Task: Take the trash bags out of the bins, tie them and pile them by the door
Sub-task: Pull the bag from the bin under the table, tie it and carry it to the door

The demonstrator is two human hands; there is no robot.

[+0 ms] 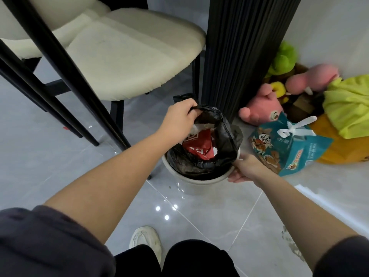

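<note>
The left hand [179, 118] pinches the bag's [223, 144] far rim, straight above the bin [199, 183]. The right hand [246, 168], open, braces the bin's near-right rim, so the lift looks to be the left's.

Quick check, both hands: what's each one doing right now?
Left hand: closed, pinching the far edge of the black trash bag.
Right hand: open, pressed against the rim of the white bin.

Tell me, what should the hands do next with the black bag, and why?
Probably lift: the left hand pinches the black trash bag at its far rim, the right hand steadies the white bin, and the bag sits inside, untied.
</note>
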